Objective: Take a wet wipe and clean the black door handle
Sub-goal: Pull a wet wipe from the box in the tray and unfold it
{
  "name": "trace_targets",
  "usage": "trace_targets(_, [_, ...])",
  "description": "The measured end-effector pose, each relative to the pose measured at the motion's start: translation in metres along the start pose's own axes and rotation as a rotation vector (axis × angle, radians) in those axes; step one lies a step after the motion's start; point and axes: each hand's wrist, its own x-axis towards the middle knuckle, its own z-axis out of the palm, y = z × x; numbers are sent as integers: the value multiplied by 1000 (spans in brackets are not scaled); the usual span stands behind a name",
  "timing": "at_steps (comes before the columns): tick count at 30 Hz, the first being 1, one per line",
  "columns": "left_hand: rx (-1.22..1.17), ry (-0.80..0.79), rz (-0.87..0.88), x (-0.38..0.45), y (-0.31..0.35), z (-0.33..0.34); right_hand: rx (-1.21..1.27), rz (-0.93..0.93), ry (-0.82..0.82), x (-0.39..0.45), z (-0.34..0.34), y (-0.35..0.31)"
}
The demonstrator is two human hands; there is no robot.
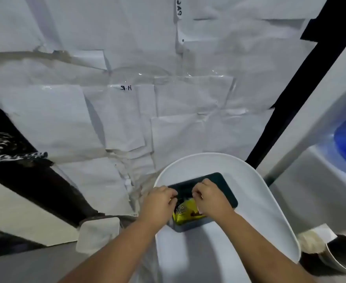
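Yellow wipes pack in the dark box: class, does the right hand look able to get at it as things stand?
Probably yes: the right hand is already at the yellow wipes pack in the dark box, and nothing covers it; the left hand works beside it.

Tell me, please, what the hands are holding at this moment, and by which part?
Both the left hand and right hand pinch the top of the yellow wipe pack.

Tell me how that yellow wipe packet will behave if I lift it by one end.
Probably floppy: the yellow wipe packet looks like soft film, creased where the left hand and right hand grip its top. Likely light, since it sits partly tucked in the dark tray without sagging. The glossy film may be slippery, so pinch firmly.
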Motion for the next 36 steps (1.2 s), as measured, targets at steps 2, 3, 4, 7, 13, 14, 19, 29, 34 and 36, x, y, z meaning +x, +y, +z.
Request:
trace_targets(2, [237,-30,15,5,4,5,-27,17,-67,1,6,4])
trace_targets(3, [319,-51,25,7,3,9,-47,28,-113,1,10,5])
trace_targets(4, [385,-98,22,10,4,11,-55,56,-174,1,13,5])
trace_targets(7, [501,-204,8,15,5,21,-99,110,-259,5,25,1])
trace_targets(13, [509,-339,-138,24,17,31,-192,212,-389,15,38,-3])
trace_targets(14, [502,-358,-163,26,21,31,-192,219,-399,16,39,-1])
trace_targets(19, [540,-369,-252,32,28,34,1,371,-403,22,36,7])
trace_targets(29, [607,-345,-290,44,36,37,237,584,-245,26,23,20])
trace_targets(34, [569,-344,-252,45,29,47,263,554,-306,28,19,18])
trace_targets(36, [546,-338,-214,44,25,52,295,546,-340,27,18,18])
